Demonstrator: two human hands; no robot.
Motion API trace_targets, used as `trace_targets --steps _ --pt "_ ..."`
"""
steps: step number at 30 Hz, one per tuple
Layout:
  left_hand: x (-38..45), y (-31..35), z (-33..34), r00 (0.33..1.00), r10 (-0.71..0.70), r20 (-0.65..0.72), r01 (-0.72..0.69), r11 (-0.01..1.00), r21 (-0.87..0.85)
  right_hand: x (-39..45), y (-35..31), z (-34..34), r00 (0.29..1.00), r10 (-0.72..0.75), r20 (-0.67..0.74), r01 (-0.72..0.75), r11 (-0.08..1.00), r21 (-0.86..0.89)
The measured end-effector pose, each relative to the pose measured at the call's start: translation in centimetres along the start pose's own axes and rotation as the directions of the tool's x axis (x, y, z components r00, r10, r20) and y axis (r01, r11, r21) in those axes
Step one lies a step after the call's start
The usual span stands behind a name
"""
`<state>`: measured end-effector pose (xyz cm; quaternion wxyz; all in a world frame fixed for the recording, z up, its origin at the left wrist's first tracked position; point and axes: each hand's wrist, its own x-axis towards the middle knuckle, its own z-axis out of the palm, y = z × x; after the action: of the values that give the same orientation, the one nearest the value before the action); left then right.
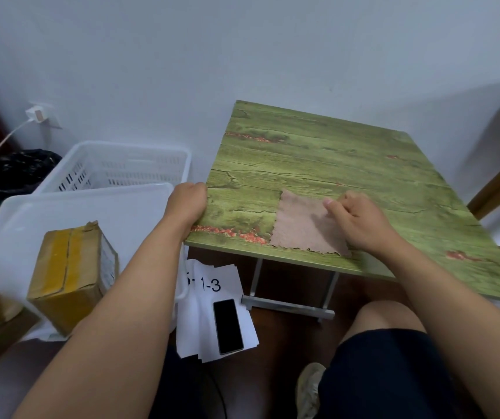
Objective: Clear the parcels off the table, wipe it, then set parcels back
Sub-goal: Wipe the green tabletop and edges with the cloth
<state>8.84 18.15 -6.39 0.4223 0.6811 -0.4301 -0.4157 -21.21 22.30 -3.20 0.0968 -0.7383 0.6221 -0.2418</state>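
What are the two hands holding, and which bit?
The right hand pinches the brown cloth at its right edge, flat on the table. The left hand grips the table's left edge.

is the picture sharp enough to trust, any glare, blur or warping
Head view: soft even light, no glare on the green table; wide-angle lens bows the table edges and stretches the forearms; the right hand and pink cloth are slightly soft; the parcel at left is a little blurred.
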Motion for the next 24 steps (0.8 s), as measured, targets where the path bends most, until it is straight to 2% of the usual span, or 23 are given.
trace_targets --steps 2,5,7,10,13,19,24 --pt "0.0 0.0 0.0 1.000 0.005 -0.005 -0.005 1.000 0.006 0.2 0.4 -0.1 0.998 -0.048 0.038 0.050 0.998 -0.042" --pt "-0.1 0.1 0.1 1.000 0.008 -0.013 -0.008 1.000 0.013 0.3 0.4 0.0 0.942 -0.156 0.297 0.180 0.982 -0.055" --pt "-0.1 0.0 0.1 1.000 0.013 -0.020 -0.013 1.000 0.023 0.3 0.0 0.3 0.889 -0.139 0.435 0.193 0.978 -0.081" --pt "0.0 0.0 0.2 1.000 0.019 -0.024 -0.018 0.999 0.033 0.5 -0.3 1.1 0.869 -0.103 0.483 0.206 0.965 -0.165" --pt "0.1 0.0 0.2 1.000 0.011 -0.022 -0.010 0.999 0.045 0.2 -1.9 1.1 0.871 0.023 0.490 0.165 0.927 -0.337" --pt "0.1 -0.1 0.1 1.000 0.012 -0.009 -0.011 0.999 0.033 -0.2 -4.9 -0.8 0.879 0.229 0.417 0.097 0.772 -0.628" --pt "0.0 -0.1 0.0 1.000 0.022 0.007 -0.022 1.000 0.011 -1.3 -6.1 -1.5 0.906 0.287 0.310 0.042 0.669 -0.742"
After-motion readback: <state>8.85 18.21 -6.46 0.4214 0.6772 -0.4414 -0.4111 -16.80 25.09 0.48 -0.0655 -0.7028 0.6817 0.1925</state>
